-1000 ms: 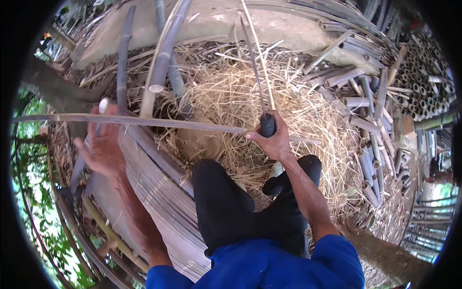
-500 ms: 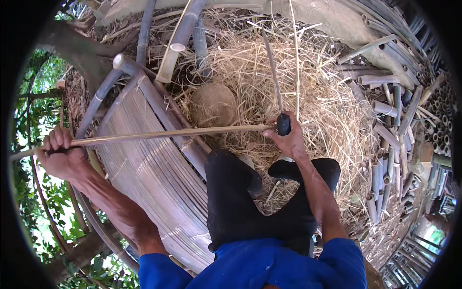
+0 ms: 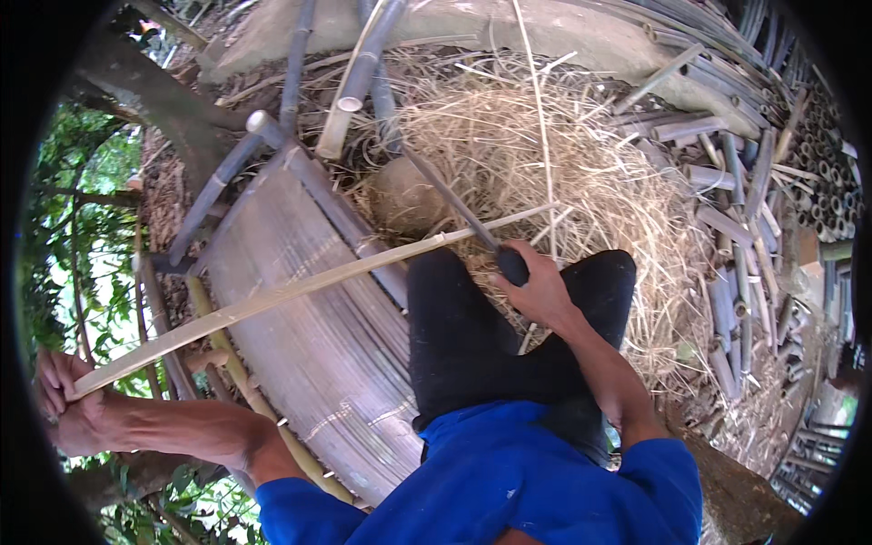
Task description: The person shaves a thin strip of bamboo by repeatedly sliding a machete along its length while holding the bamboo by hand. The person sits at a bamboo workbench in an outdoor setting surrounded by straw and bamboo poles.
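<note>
The left hand is closed round the far end of a long bamboo strip, drawn out well to the side. The right hand grips a knife by its dark handle, blade crossing the strip's other end just above the knees, over the bundle of slats and the shavings. If the strip twists or the blade catches a node, the knife could jump towards the leg, or the strip split unevenly.
</note>
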Demonstrator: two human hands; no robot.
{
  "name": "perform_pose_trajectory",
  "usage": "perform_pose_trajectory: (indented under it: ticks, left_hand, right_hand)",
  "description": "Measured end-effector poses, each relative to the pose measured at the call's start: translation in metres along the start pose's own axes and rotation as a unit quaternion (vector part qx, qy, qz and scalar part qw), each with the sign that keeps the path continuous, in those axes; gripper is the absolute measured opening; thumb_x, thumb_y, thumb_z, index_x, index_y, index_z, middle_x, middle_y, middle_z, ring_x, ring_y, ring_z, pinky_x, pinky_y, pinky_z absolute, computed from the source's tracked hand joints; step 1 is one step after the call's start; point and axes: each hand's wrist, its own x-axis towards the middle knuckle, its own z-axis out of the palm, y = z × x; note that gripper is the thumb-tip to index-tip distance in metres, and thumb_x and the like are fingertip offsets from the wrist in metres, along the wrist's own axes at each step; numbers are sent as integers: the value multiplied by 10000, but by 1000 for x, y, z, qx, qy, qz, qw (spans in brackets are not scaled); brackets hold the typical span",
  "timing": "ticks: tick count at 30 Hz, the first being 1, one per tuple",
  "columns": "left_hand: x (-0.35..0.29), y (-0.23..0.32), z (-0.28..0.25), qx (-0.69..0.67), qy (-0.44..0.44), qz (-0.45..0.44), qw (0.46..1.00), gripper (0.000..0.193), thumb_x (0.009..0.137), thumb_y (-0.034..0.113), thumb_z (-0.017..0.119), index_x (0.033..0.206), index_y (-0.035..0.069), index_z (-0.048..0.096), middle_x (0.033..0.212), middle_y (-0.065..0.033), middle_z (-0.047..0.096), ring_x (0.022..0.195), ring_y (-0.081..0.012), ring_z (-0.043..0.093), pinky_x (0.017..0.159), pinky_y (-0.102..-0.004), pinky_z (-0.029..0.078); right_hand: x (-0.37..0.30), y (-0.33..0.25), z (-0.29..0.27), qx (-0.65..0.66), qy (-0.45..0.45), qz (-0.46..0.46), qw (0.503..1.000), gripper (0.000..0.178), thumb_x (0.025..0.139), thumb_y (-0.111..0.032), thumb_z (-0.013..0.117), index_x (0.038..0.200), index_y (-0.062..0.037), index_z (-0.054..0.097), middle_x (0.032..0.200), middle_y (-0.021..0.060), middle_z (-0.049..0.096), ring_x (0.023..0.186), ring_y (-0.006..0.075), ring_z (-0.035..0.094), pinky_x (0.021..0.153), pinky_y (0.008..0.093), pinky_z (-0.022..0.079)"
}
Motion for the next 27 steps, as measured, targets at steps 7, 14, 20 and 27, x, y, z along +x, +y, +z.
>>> perform_pose_trajectory:
  ticks: [7,14,20,27]
  left_hand:
    - [-79,-86,71,42,-22,53,997,458,934,458,421,604,144,371,557,5,278,574,-170,325,426,-300,223]
    - [-116,-185,146,305,99,175,931,517,961,532,501,666,107,488,535,12,271,527,-148,345,383,-260,263]
    - [-101,-131,198,161,-53,171,971,383,907,326,664,655,115,468,564,1,332,494,-116,330,381,-233,270]
    - [-178,-103,221,212,-61,251,942,448,966,289,620,577,157,442,470,24,384,415,-100,366,374,-227,328]
  right_hand:
    - [-20,8,-2,-27,-25,24,999,480,890,-255,734,1293,-71,549,1127,230,663,1053,445,639,902,462,501]
    - [-17,1,-2,43,-58,37,997,480,896,-196,715,1325,-76,536,1076,241,665,1029,441,647,875,465,496]
    - [-37,9,-10,-18,-64,28,997,516,916,-197,695,1392,-94,526,1313,216,614,1205,398,596,991,435,479]
    - [-95,-31,0,85,-22,29,996,419,939,-163,671,1325,-54,549,1148,247,666,1055,416,664,882,433,525]
